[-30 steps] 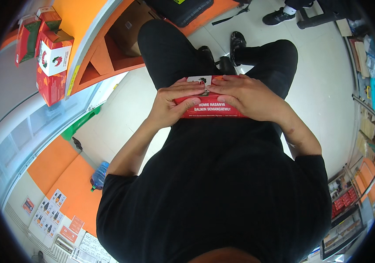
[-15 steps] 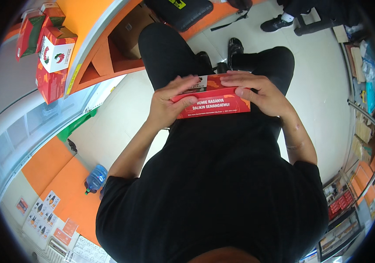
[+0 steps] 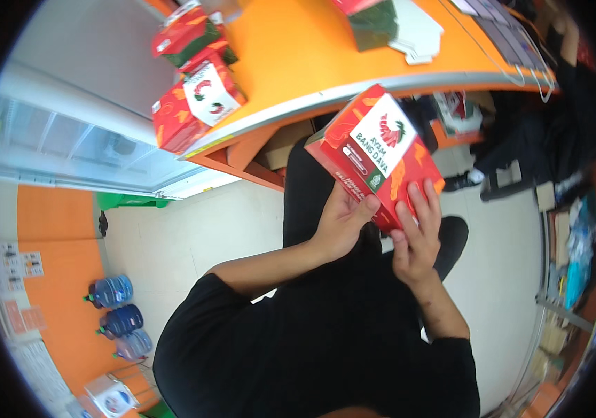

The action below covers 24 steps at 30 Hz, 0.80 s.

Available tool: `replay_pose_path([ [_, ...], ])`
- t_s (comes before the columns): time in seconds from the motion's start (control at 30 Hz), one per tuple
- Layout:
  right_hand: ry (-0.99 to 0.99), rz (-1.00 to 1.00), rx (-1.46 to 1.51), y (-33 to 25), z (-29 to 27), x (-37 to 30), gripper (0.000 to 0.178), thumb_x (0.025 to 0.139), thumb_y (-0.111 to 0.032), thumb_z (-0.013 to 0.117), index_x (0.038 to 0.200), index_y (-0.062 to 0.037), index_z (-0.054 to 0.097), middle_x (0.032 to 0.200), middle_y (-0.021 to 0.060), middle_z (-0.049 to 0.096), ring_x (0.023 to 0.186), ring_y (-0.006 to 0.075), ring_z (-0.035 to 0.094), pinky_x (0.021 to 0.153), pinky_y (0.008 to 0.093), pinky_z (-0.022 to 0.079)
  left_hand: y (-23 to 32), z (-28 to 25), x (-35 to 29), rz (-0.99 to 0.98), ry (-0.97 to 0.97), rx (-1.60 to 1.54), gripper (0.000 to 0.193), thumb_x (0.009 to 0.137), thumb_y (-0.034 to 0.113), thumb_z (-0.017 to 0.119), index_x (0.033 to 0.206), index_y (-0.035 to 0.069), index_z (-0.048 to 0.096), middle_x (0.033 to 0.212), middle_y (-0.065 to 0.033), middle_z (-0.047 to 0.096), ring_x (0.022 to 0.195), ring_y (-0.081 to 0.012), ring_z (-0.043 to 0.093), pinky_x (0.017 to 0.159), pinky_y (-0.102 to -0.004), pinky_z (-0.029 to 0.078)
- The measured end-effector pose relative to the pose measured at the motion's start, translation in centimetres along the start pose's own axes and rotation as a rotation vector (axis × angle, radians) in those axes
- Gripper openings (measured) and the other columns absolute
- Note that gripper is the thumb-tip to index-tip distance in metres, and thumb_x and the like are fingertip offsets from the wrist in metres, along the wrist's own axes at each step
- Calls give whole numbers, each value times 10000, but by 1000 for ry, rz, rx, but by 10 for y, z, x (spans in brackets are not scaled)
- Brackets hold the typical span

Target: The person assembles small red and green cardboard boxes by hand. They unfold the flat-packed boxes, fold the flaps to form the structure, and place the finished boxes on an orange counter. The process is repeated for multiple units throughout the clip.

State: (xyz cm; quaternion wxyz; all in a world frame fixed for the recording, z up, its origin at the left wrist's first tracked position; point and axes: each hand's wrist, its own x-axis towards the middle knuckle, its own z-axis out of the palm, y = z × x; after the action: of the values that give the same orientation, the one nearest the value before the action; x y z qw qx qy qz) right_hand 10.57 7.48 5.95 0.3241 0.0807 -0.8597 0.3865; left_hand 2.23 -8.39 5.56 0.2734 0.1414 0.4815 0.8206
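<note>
A red cardboard box (image 3: 407, 152) with a white panel, a green patch and orange marks is held tilted over my lap, just in front of the counter edge. My left hand (image 3: 343, 226) is closed on its lower edge, thumb lying over the near side and the other fingers partly hidden behind it. On the lower right corner, my right hand (image 3: 418, 240) grips the box with its fingers laid over the printed face and its thumb at the near edge. The underside of the box is hidden.
An orange counter (image 3: 291, 42) runs across the front. Similar red boxes (image 3: 204, 101) stand at its left end, with flat white cardboard (image 3: 415, 31) farther right. Several dark devices with cables (image 3: 503, 31) lie at the far right. Water bottles (image 3: 120, 319) rest at left; another person (image 3: 555, 118) is at right.
The view has turned, bringing more of the counter into sight. The box has gone from lying level above my lap to raised and tilted, its printed panel showing. Both hands have shifted to its near edge.
</note>
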Motion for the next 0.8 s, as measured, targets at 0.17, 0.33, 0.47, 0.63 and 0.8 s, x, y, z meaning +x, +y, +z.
replay_pose_path([
  [0.17,89,-193,-51,-11,25,33,367,954,-165,604,1311,-93,644,1465,215,507,1384,520,389,1147,673,209,39,4,9,258,76,45,853,935,478,688,1543,94,232,1432,-82,486,1292,-180,512,1035,-353,466],
  [0.33,-36,-315,-17,-50,52,96,461,923,-262,682,1347,-95,610,1486,198,488,1393,479,401,1147,678,177,116,-39,11,490,208,240,680,922,231,721,1461,24,362,1341,-125,558,1255,-210,556,1051,-378,471],
  [0.47,-59,-267,186,-55,57,121,548,885,-271,732,1364,-63,564,1479,188,495,1387,418,440,1150,652,198,199,-118,-1,445,506,277,570,983,366,587,1375,-25,451,1281,-165,612,1153,-218,643,967,-366,537],
  [0.63,-130,-107,295,-34,72,136,454,906,-194,709,1311,-40,573,1339,171,605,1262,361,559,1144,575,288,253,-187,-23,334,664,355,536,976,390,600,1269,-54,530,1217,-174,656,1060,-179,678,935,-300,531],
  [0.8,-136,-82,311,-23,76,149,399,900,-127,714,1263,-13,595,1271,182,635,1210,358,587,1090,451,397,280,-206,-17,77,710,550,558,948,418,641,1225,-62,573,1098,-169,708,913,-165,722,810,-272,576],
])
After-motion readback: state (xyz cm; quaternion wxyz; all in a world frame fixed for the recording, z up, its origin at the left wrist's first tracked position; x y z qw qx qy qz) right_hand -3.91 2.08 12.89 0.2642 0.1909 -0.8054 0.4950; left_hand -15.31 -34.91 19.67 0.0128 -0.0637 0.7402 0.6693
